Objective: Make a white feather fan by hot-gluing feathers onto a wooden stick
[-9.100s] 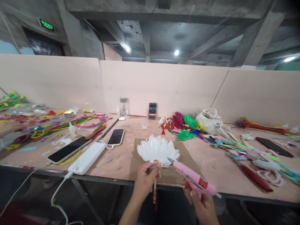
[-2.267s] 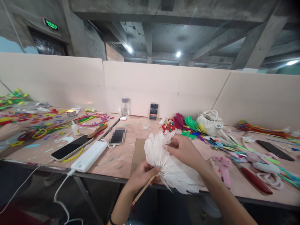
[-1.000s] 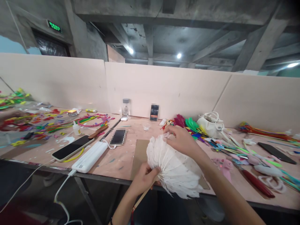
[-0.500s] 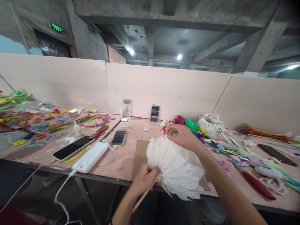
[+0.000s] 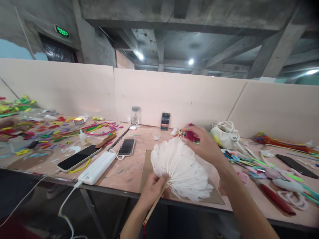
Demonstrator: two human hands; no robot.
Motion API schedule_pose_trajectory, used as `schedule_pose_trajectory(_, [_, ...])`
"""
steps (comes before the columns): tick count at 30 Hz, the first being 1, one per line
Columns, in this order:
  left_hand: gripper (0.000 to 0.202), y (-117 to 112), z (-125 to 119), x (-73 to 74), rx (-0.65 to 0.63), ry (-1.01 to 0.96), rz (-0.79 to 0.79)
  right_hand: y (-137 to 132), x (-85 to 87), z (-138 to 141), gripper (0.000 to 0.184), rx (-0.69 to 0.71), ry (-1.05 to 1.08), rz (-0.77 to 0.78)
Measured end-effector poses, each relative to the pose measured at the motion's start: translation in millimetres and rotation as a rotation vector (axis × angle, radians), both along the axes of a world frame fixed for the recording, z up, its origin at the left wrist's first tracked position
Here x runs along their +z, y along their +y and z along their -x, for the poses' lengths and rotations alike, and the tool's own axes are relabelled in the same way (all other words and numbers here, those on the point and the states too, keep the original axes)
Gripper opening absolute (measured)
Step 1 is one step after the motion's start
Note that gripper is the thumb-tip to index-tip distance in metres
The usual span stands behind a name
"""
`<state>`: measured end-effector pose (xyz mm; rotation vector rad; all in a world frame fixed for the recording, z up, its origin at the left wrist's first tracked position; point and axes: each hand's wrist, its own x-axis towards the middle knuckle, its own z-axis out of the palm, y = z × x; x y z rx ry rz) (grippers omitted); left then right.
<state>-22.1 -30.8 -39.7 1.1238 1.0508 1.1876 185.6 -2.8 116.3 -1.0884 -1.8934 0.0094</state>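
A white feather fan (image 5: 183,169) is spread over a brown cardboard sheet (image 5: 214,192) at the table's front edge. My left hand (image 5: 154,187) pinches it where the quills gather, and the light wooden handle (image 5: 151,211) slopes down from there with a red cord (image 5: 144,230) at its end. Over the fan's upper right edge my right hand (image 5: 204,143) is raised with thumb and fingers apart, nothing visible between them. Whether its thumb touches the feathers is hard to tell. Dark red feathers (image 5: 191,136) lie just behind those fingers.
Left of the fan lie a phone (image 5: 126,147), a white power bank (image 5: 97,168) with cables and another phone (image 5: 79,158). A white handbag (image 5: 225,136), pipe cleaners and a red-handled tool (image 5: 277,199) are on the right. A pale partition (image 5: 174,93) stands behind.
My right hand has moved right and its fingers have spread from a pinch at the fan's top edge. The fan has shifted slightly left and up, still in my left hand.
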Motion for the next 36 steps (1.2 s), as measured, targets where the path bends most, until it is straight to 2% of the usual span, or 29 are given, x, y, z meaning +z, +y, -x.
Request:
schedule_pose_trajectory(2, [0.042,-1,-1,1.9,-0.007,-0.024,0.003,-21,-3.6,-2,0.02,-0.1,0.126,-0.161])
schedule_pose_trajectory(3, [0.043,-1,-2,2.0,0.011,-0.049,0.003,-32,-9.7,-2,0.018,-0.133,0.217,-0.191])
schedule_pose_trajectory(5, [0.041,-1,-5,2.0,0.082,-0.14,-0.002,-51,-31.4,0,0.017,-0.148,0.51,-0.221])
schedule_pose_trajectory(6, [0.04,-1,-7,2.3,0.12,-0.205,-0.009,-58,-46.2,3,0.024,-0.125,0.655,-0.229])
schedule_pose_trajectory(7, [0.039,-1,-10,3.2,0.151,-0.283,-0.014,-63,-62.8,6,0.033,-0.075,0.735,-0.172])
schedule_pose_trajectory(9, [0.04,-5,-17,7.1,0.17,-0.455,0.0,-70,-97.5,18,0.039,-0.056,0.854,-0.029])
schedule_pose_trajectory(11, [0.042,-11,-27,12.6,0.116,-0.607,0.035,-71,-128.1,31,0.052,-0.013,0.931,0.218])
schedule_pose_trajectory(13, [0.043,-18,-37,17.1,0.03,-0.688,0.065,-67,-149.4,43,0.051,0.037,0.934,0.435])
schedule_pose_trajectory(14, [0.043,-21,-41,18.1,0.003,-0.7,0.072,-65,-156.1,48,0.048,0.019,0.93,0.521])
schedule_pose_trajectory(16, [0.043,-24,-47,16.9,-0.003,-0.704,0.066,-58,-162.8,53,0.048,0.011,0.923,0.563])
schedule_pose_trajectory(19, [0.041,-24,-50,9.4,0.017,-0.65,0.051,-50,-164.4,54,0.044,0.011,0.94,0.524])
schedule_pose_trajectory(23, [0.041,-17,-43,3.2,-0.075,-0.553,0.049,-44,-169.1,52,0.039,-0.007,0.977,0.508])
schedule_pose_trajectory(25, [0.043,-12,-38,5.9,-0.025,-0.517,0.001,-42,-173.1,51,0.042,-0.026,0.992,0.519])
schedule_pose_trajectory(27, [0.044,-5,-34,11.7,0.085,-0.433,-0.074,-41,-175.2,50,0.043,-0.038,1.012,0.518])
schedule_pose_trajectory(30, [0.048,4,-28,20.1,0.207,-0.316,-0.189,-43,-172.6,51,0.042,0.001,1.028,0.537])
schedule_pose_trajectory(36, [0.047,12,-26,18.1,0.265,-0.216,-0.261,-49,-165.0,58,0.045,0.148,1.054,0.609])
